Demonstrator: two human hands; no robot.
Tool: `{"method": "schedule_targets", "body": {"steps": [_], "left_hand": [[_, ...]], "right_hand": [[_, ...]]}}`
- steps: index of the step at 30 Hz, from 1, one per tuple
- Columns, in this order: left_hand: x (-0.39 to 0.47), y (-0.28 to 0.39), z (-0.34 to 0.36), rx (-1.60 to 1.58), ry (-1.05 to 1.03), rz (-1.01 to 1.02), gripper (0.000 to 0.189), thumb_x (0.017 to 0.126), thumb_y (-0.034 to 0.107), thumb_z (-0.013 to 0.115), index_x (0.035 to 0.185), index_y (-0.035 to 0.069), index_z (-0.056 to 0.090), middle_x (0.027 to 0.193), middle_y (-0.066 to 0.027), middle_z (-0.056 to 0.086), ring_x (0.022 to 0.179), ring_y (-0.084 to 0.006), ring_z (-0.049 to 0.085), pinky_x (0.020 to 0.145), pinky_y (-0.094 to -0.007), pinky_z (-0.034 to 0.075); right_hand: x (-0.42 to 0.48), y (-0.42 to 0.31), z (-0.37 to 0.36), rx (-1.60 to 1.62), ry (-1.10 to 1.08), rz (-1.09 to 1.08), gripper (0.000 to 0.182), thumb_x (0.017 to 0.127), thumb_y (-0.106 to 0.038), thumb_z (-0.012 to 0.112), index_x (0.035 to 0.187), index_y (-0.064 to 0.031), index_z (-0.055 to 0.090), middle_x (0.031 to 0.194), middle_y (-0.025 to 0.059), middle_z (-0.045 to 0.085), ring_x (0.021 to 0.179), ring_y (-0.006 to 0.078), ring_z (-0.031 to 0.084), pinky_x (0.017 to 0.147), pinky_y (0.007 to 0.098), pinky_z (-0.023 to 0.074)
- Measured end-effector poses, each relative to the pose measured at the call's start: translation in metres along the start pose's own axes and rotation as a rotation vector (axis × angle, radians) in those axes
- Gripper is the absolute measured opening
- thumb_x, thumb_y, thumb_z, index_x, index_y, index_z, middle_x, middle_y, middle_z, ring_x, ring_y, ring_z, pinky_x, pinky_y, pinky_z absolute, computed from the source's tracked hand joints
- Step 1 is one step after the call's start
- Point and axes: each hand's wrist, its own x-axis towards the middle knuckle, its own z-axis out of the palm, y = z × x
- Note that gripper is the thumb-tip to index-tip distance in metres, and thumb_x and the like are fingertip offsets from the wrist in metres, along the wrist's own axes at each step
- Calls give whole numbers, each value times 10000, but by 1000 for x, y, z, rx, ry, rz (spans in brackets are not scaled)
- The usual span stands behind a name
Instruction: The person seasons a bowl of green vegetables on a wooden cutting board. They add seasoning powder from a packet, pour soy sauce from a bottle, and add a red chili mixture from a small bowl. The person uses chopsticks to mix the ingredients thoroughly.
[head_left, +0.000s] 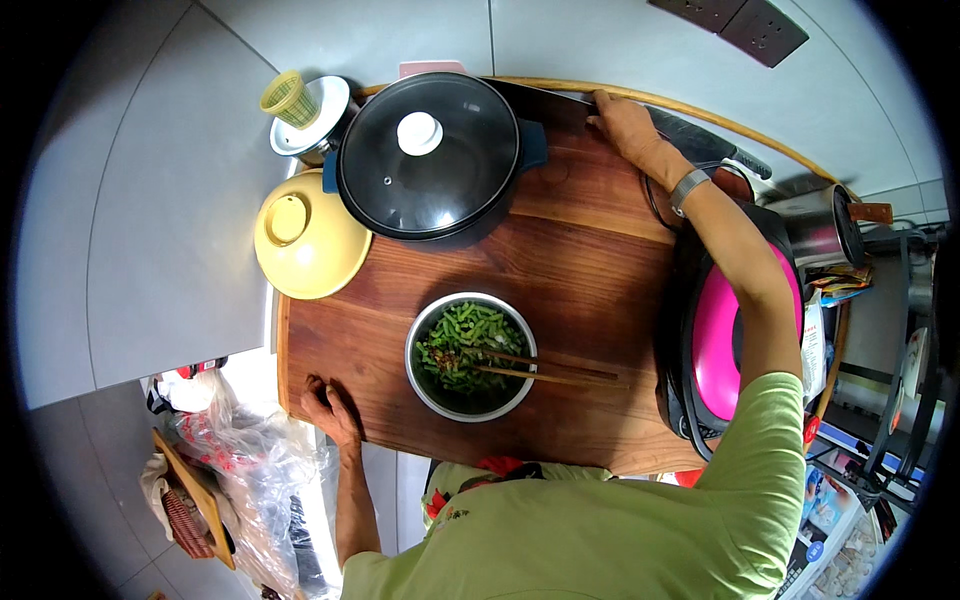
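Note:
My left hand (330, 412) rests on the near left corner of the wooden table (592, 277), fingers loosely curled, with nothing visible in it. My right hand (628, 131) reaches to the table's back edge. Its fingertips meet a dark flat panel (547, 105) against the wall; whether they grip anything is hidden. Before me stands a metal bowl (412, 375) of cut green beans (472, 330) with brown seasoning on one side. A pair of wooden chopsticks (562, 367) leans over its right rim, tips in the beans.
A dark lidded pot (457, 180) stands at the back, beside an upturned yellow bowl (322, 255) and a green plastic cup (291, 101). Under my right arm sits a black and pink electric appliance (712, 360). A black handle (752, 163) and a metal canister (810, 221) lie beyond it.

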Motion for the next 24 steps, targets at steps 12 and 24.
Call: {"method": "schedule_targets", "body": {"steps": [12, 24], "left_hand": [[0, -7, 1, 11, 7, 1, 264, 839, 124, 496, 1027, -62, 491, 1029, -176, 494, 974, -291, 460, 885, -379, 354], [-1, 0, 1, -48, 16, 57, 264, 834, 125, 542, 1030, -52, 519, 967, -176, 528, 939, -306, 462, 841, -387, 359]], "right_hand": [[-2, -13, 4, -431, 264, -150, 202, 737, -126, 538, 934, -85, 553, 931, 57, 524, 852, 236, 566, 634, 384, 443], [-138, -35, -88, 388, -182, 52, 138, 827, -67, 517, 936, 3, 565, 717, 74, 540, 652, 179, 529, 573, 279, 426]]}}
